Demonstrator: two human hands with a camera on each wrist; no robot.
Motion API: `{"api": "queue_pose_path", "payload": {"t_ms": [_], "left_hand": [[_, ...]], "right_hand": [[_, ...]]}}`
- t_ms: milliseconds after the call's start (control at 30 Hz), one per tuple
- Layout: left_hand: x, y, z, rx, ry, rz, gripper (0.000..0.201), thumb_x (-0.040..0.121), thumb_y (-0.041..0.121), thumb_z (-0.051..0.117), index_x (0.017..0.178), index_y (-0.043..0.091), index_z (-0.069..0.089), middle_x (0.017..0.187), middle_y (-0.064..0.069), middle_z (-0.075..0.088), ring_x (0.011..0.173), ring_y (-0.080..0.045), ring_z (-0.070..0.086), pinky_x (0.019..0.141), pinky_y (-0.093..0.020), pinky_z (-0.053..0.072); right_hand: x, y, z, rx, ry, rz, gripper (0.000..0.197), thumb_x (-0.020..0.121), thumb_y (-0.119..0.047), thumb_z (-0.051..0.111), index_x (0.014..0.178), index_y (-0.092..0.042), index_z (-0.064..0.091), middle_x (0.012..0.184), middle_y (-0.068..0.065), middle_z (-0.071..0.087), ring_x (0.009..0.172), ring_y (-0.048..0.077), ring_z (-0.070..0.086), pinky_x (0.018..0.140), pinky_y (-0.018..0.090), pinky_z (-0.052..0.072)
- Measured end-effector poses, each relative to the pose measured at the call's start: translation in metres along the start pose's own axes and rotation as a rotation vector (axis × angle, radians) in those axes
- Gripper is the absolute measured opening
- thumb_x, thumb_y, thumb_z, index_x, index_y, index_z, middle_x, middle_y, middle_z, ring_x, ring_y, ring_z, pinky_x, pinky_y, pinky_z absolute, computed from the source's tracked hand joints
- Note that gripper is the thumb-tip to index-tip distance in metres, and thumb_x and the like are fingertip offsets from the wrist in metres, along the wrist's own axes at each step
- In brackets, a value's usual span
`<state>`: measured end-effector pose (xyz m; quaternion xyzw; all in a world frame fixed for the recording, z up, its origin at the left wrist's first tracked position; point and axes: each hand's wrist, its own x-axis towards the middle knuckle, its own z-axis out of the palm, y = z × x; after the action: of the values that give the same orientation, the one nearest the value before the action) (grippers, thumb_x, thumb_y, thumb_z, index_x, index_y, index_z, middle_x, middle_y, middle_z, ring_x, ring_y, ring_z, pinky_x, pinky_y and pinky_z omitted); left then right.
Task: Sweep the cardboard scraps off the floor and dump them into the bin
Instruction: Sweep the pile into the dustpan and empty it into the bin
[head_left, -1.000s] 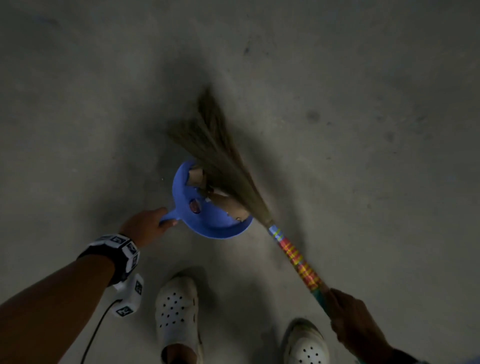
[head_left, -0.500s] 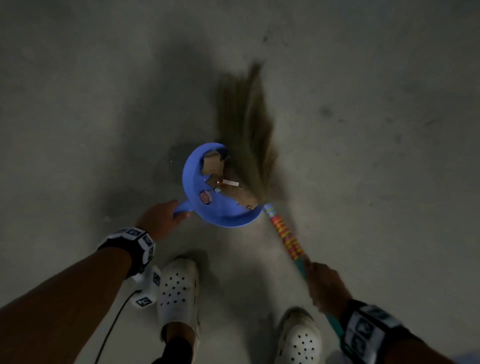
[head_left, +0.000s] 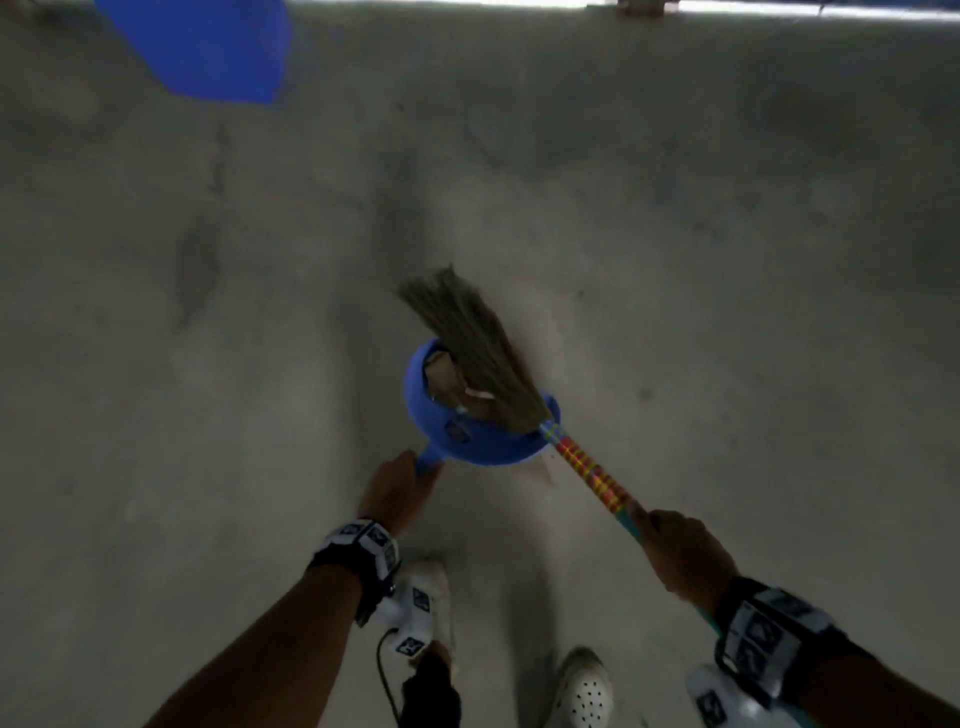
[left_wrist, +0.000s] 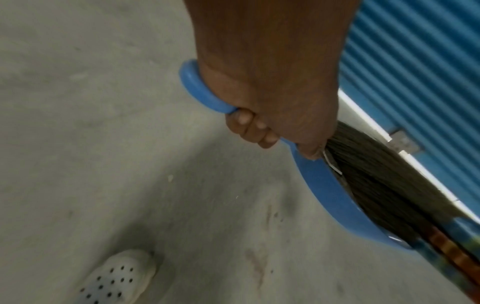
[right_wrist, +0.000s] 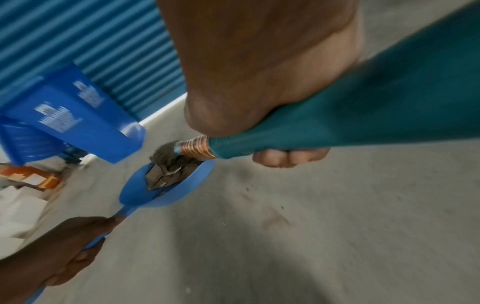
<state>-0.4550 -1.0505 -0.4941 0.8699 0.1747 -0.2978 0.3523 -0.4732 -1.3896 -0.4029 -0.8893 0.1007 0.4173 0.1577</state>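
Note:
My left hand (head_left: 397, 486) grips the handle of a round blue dustpan (head_left: 431, 410), held above the concrete floor. Brown cardboard scraps (head_left: 447, 382) lie inside the pan. My right hand (head_left: 675, 545) holds the teal end of a grass broom's handle (head_left: 592, 473), which is wrapped in red and yellow bands. The broom's bristles (head_left: 467, 338) lie over the scraps in the pan. A blue bin (head_left: 208, 47) stands at the top left. In the right wrist view the bin (right_wrist: 75, 115) is just beyond the pan (right_wrist: 145, 195). In the left wrist view my fingers (left_wrist: 249, 127) curl round the pan's handle.
A blue corrugated shutter (right_wrist: 109, 41) with a white sill runs along the far edge of the floor. Orange and white items (right_wrist: 33, 179) lie left of the bin. My feet in white perforated clogs (head_left: 584, 691) stand below the hands. One scrap (head_left: 540, 470) shows under the pan's edge.
The view has lifted and the blue bin and the far wall have come into sight. The pan and broom are carried forward together, with the bristles back over the scraps.

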Motion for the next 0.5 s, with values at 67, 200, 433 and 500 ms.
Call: {"api": "queue_pose_path", "payload": {"t_ms": [67, 200, 433, 500], "left_hand": [[-0.042, 0.025, -0.074, -0.008, 0.037, -0.012, 0.043, 0.095, 0.052, 0.044, 0.083, 0.011, 0.05, 0.081, -0.01, 0.059, 0.08, -0.034, 0.06, 0.061, -0.034, 0.039], [-0.113, 0.064, -0.214, 0.027, 0.129, 0.013, 0.046, 0.097, 0.048, 0.042, 0.094, 0.004, 0.054, 0.096, -0.019, 0.063, 0.086, -0.036, 0.06, 0.065, -0.035, 0.041], [-0.164, 0.106, -0.413, -0.142, 0.272, -0.006, 0.056, 0.093, 0.042, 0.051, 0.103, -0.013, 0.055, 0.101, -0.035, 0.059, 0.092, -0.046, 0.06, 0.06, -0.037, 0.038], [-0.168, 0.117, -0.455, -0.228, 0.312, 0.019, 0.052, 0.091, 0.041, 0.053, 0.083, -0.01, 0.056, 0.076, -0.034, 0.055, 0.068, -0.046, 0.058, 0.057, -0.033, 0.032]], "right_hand": [[-0.049, -0.044, -0.041, 0.007, 0.016, 0.055, 0.039, 0.083, -0.048, 0.065, 0.095, -0.015, 0.049, 0.065, 0.017, 0.061, 0.048, 0.04, 0.058, 0.041, 0.042, 0.051], [-0.128, -0.14, -0.123, -0.029, 0.317, -0.101, 0.049, 0.091, -0.064, 0.027, 0.064, -0.025, 0.039, 0.096, 0.018, 0.067, 0.092, 0.038, 0.064, 0.071, 0.037, 0.047], [-0.179, -0.296, -0.244, -0.13, 0.306, -0.264, 0.055, 0.089, -0.071, 0.035, 0.073, -0.02, 0.052, 0.078, 0.006, 0.059, 0.07, 0.022, 0.056, 0.055, 0.029, 0.038], [-0.18, -0.337, -0.28, -0.137, 0.353, -0.326, 0.058, 0.087, -0.072, 0.038, 0.072, -0.018, 0.054, 0.073, 0.004, 0.059, 0.066, 0.02, 0.056, 0.054, 0.029, 0.038]]}}
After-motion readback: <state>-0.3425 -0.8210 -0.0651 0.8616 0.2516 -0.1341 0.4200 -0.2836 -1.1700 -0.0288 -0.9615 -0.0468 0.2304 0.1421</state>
